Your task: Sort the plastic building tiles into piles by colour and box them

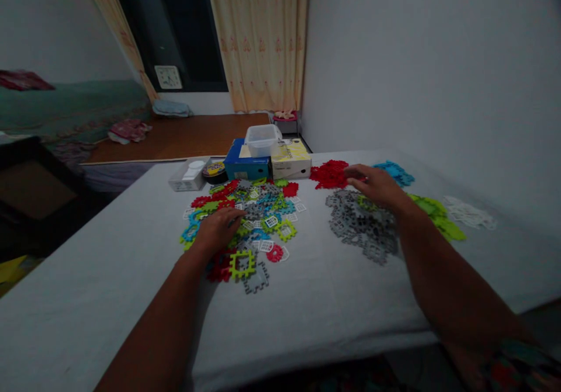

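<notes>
My left hand (218, 228) reaches into a mixed heap of interlocking plastic pieces (263, 208) in red, green, blue, grey and white. Its fingers are curled down at a grey part of the heap; whatever they pinch is too small to make out. Over the front of a red pile of pieces (328, 174), my right hand (372, 183) hovers with thumb and fingers apart and red showing between them. Just below it lies a large grey pile of pieces (359, 225), partly hidden by my forearm. A lime square frame piece (242, 264) sits at the mixed heap's near edge.
Blue pieces (394, 173), lime pieces (438, 217) and white pieces (468, 212) lie in separate piles at right. Behind the heap stand a blue box (248, 161), a yellow-white box (291, 159), a clear tub (263, 139), a round black container (214, 173) and a clear bin (186, 176). A wall borders the right.
</notes>
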Motion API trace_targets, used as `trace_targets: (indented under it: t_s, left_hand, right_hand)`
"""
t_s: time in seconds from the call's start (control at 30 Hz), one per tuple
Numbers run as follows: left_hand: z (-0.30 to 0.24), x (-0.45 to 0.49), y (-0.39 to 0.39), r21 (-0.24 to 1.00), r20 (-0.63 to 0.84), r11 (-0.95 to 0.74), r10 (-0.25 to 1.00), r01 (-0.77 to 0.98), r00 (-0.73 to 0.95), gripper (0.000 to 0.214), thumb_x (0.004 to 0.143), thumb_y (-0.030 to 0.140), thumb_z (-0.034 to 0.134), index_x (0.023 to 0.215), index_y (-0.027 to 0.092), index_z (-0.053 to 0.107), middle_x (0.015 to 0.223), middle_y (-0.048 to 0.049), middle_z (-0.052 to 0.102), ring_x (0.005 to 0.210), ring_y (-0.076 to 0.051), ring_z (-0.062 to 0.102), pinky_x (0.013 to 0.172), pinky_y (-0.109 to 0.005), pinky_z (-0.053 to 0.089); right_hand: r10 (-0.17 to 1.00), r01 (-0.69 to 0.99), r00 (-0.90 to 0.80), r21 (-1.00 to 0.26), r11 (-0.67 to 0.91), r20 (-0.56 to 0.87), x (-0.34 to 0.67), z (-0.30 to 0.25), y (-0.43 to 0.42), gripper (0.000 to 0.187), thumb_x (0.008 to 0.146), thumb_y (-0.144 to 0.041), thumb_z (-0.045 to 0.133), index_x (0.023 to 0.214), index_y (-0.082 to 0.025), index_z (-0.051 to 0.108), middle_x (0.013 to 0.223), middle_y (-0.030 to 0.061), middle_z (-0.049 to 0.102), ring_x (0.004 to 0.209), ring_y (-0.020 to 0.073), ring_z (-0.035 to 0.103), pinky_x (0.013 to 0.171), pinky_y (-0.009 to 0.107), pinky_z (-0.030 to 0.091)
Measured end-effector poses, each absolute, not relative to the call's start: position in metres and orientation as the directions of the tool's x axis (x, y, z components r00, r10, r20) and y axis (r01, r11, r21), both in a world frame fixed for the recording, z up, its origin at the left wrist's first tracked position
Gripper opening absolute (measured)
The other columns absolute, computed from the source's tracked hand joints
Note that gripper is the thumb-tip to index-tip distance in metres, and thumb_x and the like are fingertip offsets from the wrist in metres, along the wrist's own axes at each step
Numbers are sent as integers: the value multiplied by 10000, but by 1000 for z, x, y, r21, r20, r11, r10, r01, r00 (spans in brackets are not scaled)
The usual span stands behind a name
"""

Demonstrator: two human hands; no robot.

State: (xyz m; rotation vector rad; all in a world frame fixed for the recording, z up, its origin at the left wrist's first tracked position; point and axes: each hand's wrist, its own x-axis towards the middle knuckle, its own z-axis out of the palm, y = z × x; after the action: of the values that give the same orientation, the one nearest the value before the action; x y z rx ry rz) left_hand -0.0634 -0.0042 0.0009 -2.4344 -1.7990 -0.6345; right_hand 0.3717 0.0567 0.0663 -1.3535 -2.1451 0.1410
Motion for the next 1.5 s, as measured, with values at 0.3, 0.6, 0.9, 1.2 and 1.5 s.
trace_targets:
  t_s: [0.3, 0.6, 0.9, 1.2, 1.5]
  left_hand:
    - [-5, -66, 1, 172, 318, -349, 905, 921, 284, 367, 917, 362, 429, 1110, 284, 730, 1158, -38, 739, 1043, -231, 685, 894, -341, 531]
    - [-7, -73, 6, 159, 310, -318, 915, 935, 259, 392, 908, 432, 418, 1080, 285, 738, 1156, -23, 742, 1007, -232, 700, 888, -331, 541]
    - [-4, -72, 7, 167, 293, -310, 922, 936, 253, 446, 891, 453, 403, 1102, 252, 740, 1174, -54, 735, 1036, -258, 695, 880, -357, 543]
    - [-5, -72, 3, 210, 352, -273, 917, 939, 188, 377, 911, 389, 443, 1101, 259, 740, 1167, -53, 734, 1055, -249, 679, 914, -359, 520]
    - [6, -104, 0, 374, 403, 119, 872, 920, -277, 352, 909, 299, 489, 1161, 212, 718, 1203, -121, 707, 1120, -292, 627, 940, -418, 483]
  right_hand:
    - [961, 883, -233, -382, 272, 146, 434, 28, 54, 468, 726, -394, 741, 1160, -224, 701, 1167, 105, 716, 1059, 303, 676, 937, 437, 526]
    - [946, 940, 109, -341, 1, 304, 489, 35, 47, 426, 804, -493, 646, 1119, -215, 715, 1117, 95, 727, 963, 259, 683, 843, 369, 520]
    - [869, 876, 470, -204, -437, 156, 562, 20, 36, 592, 795, -637, 602, 1216, -229, 684, 1198, 141, 686, 1062, 338, 623, 811, 435, 491]
    - [818, 863, -300, -226, 452, 491, 404, 48, 24, 362, 926, -433, 519, 1144, -201, 691, 1136, 107, 704, 1053, 266, 623, 942, 422, 473]
    - [579, 543, -786, -204, 815, 217, 222, 6, 19, 359, 889, -241, 627, 1242, -176, 631, 1261, 134, 645, 1160, 286, 559, 977, 451, 460]
